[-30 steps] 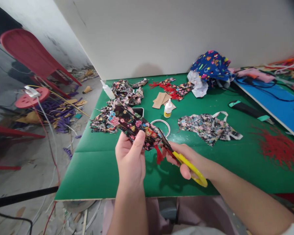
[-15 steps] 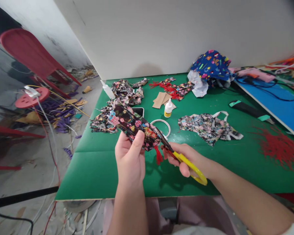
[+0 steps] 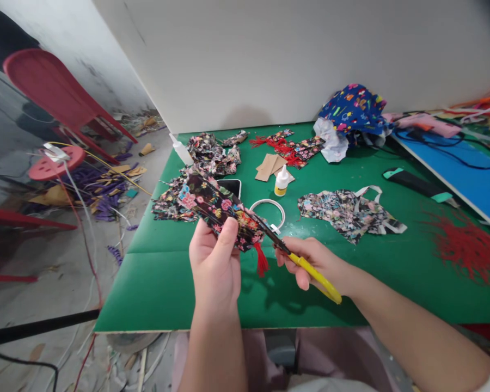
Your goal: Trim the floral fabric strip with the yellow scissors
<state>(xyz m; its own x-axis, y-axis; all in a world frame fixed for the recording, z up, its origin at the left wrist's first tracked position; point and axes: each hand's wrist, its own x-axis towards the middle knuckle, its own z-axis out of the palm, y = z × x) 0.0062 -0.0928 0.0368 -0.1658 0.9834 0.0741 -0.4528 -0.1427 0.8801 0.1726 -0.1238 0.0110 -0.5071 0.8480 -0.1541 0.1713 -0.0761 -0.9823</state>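
Note:
My left hand (image 3: pixel 216 250) pinches a strip of black floral fabric (image 3: pixel 220 209), thumb on its face and fingers behind. From the strip's lower right end hangs a red tassel (image 3: pixel 261 260). In my right hand (image 3: pixel 310 261) is a pair of scissors (image 3: pixel 310 269) with yellow handles and dark blades. The blades lie along the strip's upper right edge; whether they are parted there I cannot tell. Just beyond the blades, a white ring (image 3: pixel 283 215), perhaps a roll of tape, lies on the green table (image 3: pixel 155 294).
Behind the strip are floral fabric scraps (image 3: pixel 212 155), a phone (image 3: pixel 233 188) and a white bottle (image 3: pixel 182 151). Further right are a small glue bottle (image 3: pixel 281 181), brown card pieces (image 3: pixel 269 166), a floral scrap (image 3: pixel 343 212), a black-and-teal cutter (image 3: pixel 416 185) and red threads (image 3: pixel 469 250).
The scissors have turned slightly, their handles now looking narrower. The fabric strip and tassel have shifted a little to the left with my left hand.

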